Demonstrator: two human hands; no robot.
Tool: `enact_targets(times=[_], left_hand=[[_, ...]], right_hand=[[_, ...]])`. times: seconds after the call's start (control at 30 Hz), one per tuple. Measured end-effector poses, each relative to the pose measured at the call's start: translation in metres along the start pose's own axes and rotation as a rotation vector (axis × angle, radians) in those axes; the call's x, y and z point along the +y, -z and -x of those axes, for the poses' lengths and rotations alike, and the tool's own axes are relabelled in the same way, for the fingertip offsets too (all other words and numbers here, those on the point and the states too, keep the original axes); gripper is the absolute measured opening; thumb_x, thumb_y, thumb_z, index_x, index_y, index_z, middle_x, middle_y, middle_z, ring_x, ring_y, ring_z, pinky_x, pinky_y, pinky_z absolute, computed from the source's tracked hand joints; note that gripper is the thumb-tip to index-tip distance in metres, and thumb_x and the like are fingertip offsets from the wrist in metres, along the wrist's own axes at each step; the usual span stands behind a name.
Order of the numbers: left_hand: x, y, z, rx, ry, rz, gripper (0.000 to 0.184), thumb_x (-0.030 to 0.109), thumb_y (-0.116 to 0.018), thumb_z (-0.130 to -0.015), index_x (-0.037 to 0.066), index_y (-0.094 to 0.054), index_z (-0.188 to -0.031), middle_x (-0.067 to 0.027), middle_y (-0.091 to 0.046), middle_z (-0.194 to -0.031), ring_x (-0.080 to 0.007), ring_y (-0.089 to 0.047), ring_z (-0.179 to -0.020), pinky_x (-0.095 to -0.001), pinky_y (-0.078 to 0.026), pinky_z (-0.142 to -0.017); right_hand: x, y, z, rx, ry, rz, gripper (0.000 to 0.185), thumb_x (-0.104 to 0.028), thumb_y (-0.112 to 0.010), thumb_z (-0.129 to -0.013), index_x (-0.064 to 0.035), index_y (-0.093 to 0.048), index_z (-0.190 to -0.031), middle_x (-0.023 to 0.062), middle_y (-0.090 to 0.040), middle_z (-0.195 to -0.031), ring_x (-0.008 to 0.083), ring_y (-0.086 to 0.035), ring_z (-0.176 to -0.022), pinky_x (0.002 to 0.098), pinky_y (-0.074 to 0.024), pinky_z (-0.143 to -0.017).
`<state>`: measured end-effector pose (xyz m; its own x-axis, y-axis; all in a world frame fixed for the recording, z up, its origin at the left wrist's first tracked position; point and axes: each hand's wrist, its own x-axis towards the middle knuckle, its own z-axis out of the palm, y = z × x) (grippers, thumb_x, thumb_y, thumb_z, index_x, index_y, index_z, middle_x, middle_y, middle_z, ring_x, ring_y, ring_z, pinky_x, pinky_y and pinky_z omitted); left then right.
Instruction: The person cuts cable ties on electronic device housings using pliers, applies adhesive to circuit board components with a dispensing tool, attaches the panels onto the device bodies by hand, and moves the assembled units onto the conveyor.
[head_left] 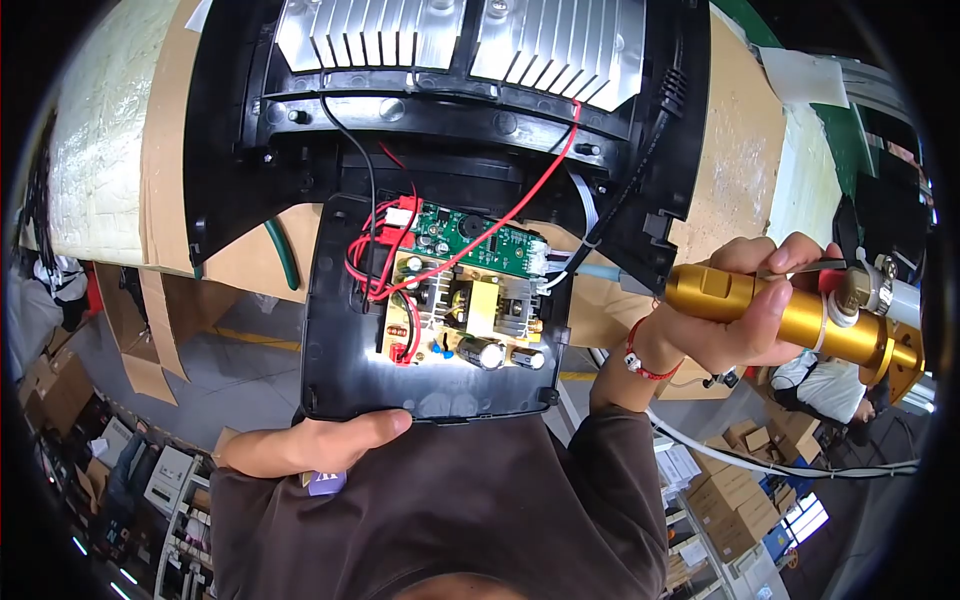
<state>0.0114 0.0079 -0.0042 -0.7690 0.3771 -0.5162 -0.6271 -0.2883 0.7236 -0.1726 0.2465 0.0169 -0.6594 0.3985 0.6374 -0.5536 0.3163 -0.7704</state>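
My left hand (362,434) grips the near edge of a black plastic cover (340,375), thumb on top, the other fingers mostly hidden. Mounted in the cover are a green circuit board (470,240) and a tan power board (455,330) with capacitors and small heat sinks. Red and black wires (535,200) run from the boards to a larger black housing (235,140) with finned metal heat sinks (370,35). Off to the right, my right hand (740,320) is closed around a gold cylindrical tool (715,292) with a metal lever. A slim tip (600,272) shows left of the tool, close to the cover.
A black cable (650,150) hangs down the housing's right side. Something with a green handle (284,255) lies left of the cover. Cardboard (740,150) lies beneath the housing. A pale hose (740,455) crosses at lower right, and boxes (735,500) stand on the floor.
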Motion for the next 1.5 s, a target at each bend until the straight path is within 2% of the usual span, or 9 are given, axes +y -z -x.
enact_targets(times=[0.37, 0.43, 0.57, 0.67, 0.87, 1.0, 1.1, 1.2, 1.5], left_hand=[[-0.001, 0.002, 0.002, -0.069, 0.142, 0.121, 0.048, -0.001, -0.055, -0.085, -0.002, -0.045, -0.132, -0.0082, -0.054, -0.125, -0.0167, -0.050, -0.114, -0.0311, -0.039, -0.097], [0.007, -0.009, 0.000, 0.039, 0.154, 0.243, 0.037, 0.002, -0.057, -0.085, -0.001, -0.052, -0.122, -0.0069, -0.058, -0.117, -0.0175, -0.053, -0.109, -0.0322, -0.039, -0.096], [0.010, -0.019, 0.004, 0.199, 0.168, 0.424, 0.022, 0.006, -0.061, -0.085, 0.000, -0.063, -0.106, -0.0050, -0.063, -0.105, -0.0186, -0.056, -0.103, -0.0338, -0.040, -0.096], [-0.007, -0.001, 0.018, 0.071, 0.247, 0.480, 0.035, 0.004, -0.058, -0.085, 0.000, -0.055, -0.119, -0.0070, -0.059, -0.115, -0.0214, -0.054, -0.108, -0.0380, -0.038, -0.099], [0.022, -0.015, 0.005, -0.050, 0.177, 0.590, 0.051, 0.006, -0.054, -0.084, 0.002, -0.041, -0.133, -0.0121, -0.050, -0.129, -0.0287, -0.049, -0.119, -0.0463, -0.037, -0.102], [0.029, -0.021, -0.002, -0.046, 0.126, 0.597, 0.062, 0.008, -0.052, -0.083, 0.003, -0.031, -0.141, -0.0156, -0.045, -0.138, -0.0336, -0.045, -0.126, -0.0518, -0.037, -0.104], [0.028, -0.025, -0.003, -0.028, 0.108, 0.577, 0.067, 0.010, -0.052, -0.083, 0.005, -0.027, -0.145, -0.0169, -0.042, -0.141, -0.0365, -0.045, -0.128, -0.0554, -0.037, -0.104], [0.029, -0.024, -0.003, -0.009, 0.106, 0.572, 0.069, 0.011, -0.053, -0.083, 0.006, -0.025, -0.146, -0.0179, -0.041, -0.142, -0.0387, -0.045, -0.127, -0.0578, -0.037, -0.103], [0.031, -0.026, -0.004, 0.008, 0.088, 0.560, 0.068, 0.009, -0.050, -0.083, 0.006, -0.024, -0.146, -0.0197, -0.040, -0.142, -0.0405, -0.045, -0.127, -0.0587, -0.039, -0.102]], right_hand=[[0.002, 0.013, 0.003, -0.055, -0.038, -0.079, 0.055, -0.013, -0.052, -0.075, 0.0080, -0.033, -0.122, 0.0123, -0.042, -0.079, 0.0090, -0.041, -0.053, 0.0166, -0.0321, -0.041], [-0.001, 0.014, 0.004, -0.069, -0.055, -0.104, 0.055, -0.012, -0.053, -0.075, 0.0073, -0.033, -0.122, 0.0123, -0.042, -0.079, 0.0091, -0.043, -0.055, 0.0165, -0.0344, -0.043], [0.000, 0.012, 0.003, -0.062, -0.037, -0.069, 0.054, -0.015, -0.050, -0.075, 0.0110, -0.033, -0.119, 0.0196, -0.045, -0.086, 0.0110, -0.046, -0.054, 0.0157, -0.0364, -0.047], [-0.002, 0.013, -0.001, -0.054, -0.019, -0.005, 0.053, -0.017, -0.048, -0.076, 0.0137, -0.033, -0.117, 0.0251, -0.048, -0.091, 0.0125, -0.048, -0.054, 0.0151, -0.0379, -0.049], [-0.019, 0.019, -0.012, -0.030, 0.042, 0.240, 0.055, -0.020, -0.044, -0.077, 0.0192, -0.032, -0.113, 0.0361, -0.054, -0.100, 0.0153, -0.052, -0.052, 0.0139, -0.0409, -0.055], [-0.022, 0.018, -0.011, 0.011, 0.115, 0.255, 0.063, -0.026, -0.046, -0.076, 0.0168, -0.030, -0.119, 0.0329, -0.055, -0.100, 0.0159, -0.053, -0.054, 0.0149, -0.0427, -0.056], [-0.024, 0.018, -0.001, -0.050, 0.019, 0.211, 0.063, -0.023, -0.047, -0.075, 0.0148, -0.031, -0.123, 0.0293, -0.056, -0.098, 0.0157, -0.054, -0.059, 0.0145, -0.0416, -0.054], [-0.026, 0.013, 0.001, -0.042, -0.031, 0.044, 0.068, -0.017, -0.051, -0.071, 0.0118, -0.030, -0.129, 0.0236, -0.056, -0.097, 0.0082, -0.041, -0.039, 0.0146, -0.0335, -0.043], [-0.030, 0.008, 0.005, -0.012, -0.073, -0.003, 0.069, -0.018, -0.054, -0.071, 0.0086, -0.032, -0.130, 0.0170, -0.050, -0.086, 0.0097, -0.042, -0.048, 0.0146, -0.0370, -0.049]])
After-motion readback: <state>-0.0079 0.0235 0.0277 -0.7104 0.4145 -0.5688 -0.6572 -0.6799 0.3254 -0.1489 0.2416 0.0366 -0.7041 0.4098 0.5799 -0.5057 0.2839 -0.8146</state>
